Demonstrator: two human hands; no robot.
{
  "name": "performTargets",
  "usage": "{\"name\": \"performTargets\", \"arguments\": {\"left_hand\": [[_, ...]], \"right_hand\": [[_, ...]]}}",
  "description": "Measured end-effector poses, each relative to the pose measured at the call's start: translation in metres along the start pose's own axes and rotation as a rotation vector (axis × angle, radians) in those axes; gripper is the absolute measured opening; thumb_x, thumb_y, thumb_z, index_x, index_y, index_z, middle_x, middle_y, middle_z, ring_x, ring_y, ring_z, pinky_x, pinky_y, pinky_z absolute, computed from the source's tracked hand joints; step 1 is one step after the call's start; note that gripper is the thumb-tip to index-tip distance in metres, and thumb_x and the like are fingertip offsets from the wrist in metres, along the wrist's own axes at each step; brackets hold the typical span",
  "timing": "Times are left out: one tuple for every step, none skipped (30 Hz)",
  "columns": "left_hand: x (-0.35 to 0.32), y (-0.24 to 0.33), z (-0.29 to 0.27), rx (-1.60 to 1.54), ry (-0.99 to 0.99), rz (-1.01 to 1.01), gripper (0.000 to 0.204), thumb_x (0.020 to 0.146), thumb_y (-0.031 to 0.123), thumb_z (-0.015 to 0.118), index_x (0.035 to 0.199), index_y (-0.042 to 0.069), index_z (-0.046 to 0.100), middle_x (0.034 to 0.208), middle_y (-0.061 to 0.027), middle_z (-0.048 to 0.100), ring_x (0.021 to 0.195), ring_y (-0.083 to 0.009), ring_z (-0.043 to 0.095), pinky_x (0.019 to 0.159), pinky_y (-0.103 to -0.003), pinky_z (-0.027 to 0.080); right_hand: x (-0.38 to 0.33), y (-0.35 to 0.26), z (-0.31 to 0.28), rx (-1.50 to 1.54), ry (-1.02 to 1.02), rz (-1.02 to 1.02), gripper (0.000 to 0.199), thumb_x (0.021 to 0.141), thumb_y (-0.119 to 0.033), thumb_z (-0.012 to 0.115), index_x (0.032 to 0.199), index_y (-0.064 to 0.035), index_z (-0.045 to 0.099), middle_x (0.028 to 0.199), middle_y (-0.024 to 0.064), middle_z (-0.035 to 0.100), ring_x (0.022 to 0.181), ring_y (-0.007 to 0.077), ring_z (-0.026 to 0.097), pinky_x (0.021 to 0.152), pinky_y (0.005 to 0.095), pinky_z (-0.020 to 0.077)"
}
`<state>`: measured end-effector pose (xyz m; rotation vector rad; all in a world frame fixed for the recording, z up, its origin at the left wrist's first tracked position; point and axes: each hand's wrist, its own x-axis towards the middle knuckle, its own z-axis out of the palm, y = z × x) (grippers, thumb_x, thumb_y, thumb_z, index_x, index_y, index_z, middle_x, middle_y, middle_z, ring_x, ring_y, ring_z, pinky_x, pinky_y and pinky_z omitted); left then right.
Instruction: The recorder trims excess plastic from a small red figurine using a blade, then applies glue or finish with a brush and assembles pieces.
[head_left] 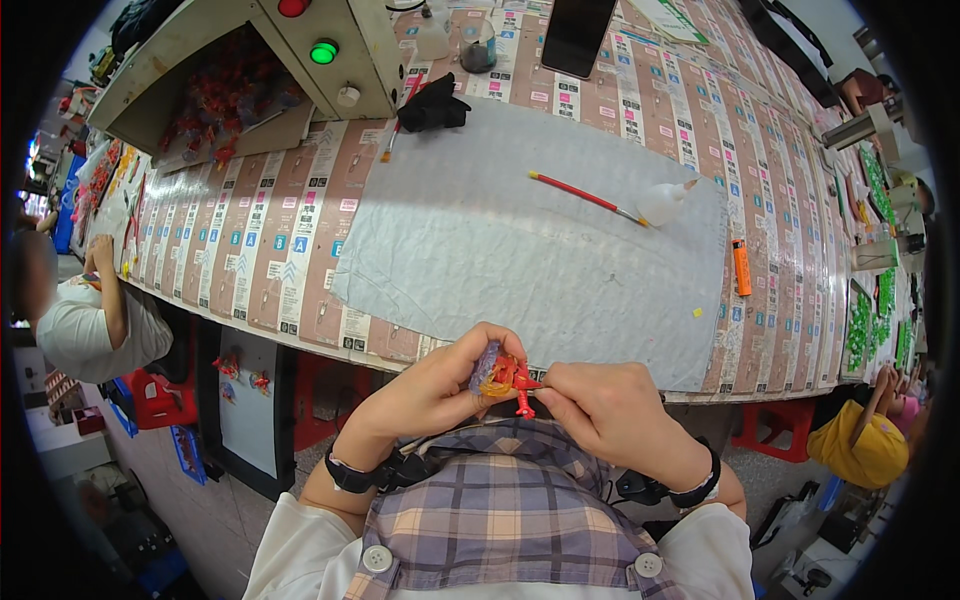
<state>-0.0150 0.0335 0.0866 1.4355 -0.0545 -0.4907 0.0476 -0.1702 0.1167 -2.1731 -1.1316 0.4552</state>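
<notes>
A small plastic figure (507,377) in red, orange-yellow and clear purple is held just off the table's near edge. My left hand (440,388) wraps its fingers and thumb around the purple and yellow side. From the right, my right hand (612,412) is closed in a pinch against the red parts. Something thin and dark shows at its fingertips, too small to name. A red limb of the figure hangs down between the two hands.
A grey cloth (520,270) covers the table's middle, with a red-handled brush (585,197), a white bottle (662,204) and a black cloth (433,104) on it. An orange lighter (741,268) lies to the right. A lit box (345,50) with red figures stands back left. People sit at both sides.
</notes>
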Motion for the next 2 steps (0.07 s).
{"name": "performTargets", "arguments": {"left_hand": [[-0.0001, -0.0007, -0.0002, 0.005, 0.001, 0.007, 0.036, 0.081, -0.005, 0.050, 0.115, 0.002, 0.041, 0.095, -0.0063, 0.053, 0.081, -0.0104, 0.053, 0.070, -0.024, 0.045], [-0.0002, -0.0016, -0.0004, 0.010, 0.002, 0.014, 0.036, 0.081, -0.005, 0.050, 0.115, 0.002, 0.041, 0.096, -0.0065, 0.054, 0.082, -0.0107, 0.053, 0.071, -0.024, 0.045]], "right_hand": [[0.0002, -0.0003, -0.0001, 0.000, -0.001, 0.002, 0.018, 0.088, -0.022, 0.055, 0.076, -0.0084, 0.052, 0.060, 0.0055, 0.054, 0.051, 0.0238, 0.056, 0.043, 0.0338, 0.0410], [0.0002, -0.0004, -0.0005, -0.013, -0.010, 0.000, 0.018, 0.087, -0.022, 0.055, 0.076, -0.0083, 0.052, 0.060, 0.0056, 0.054, 0.051, 0.0236, 0.056, 0.043, 0.0338, 0.0412]]}}
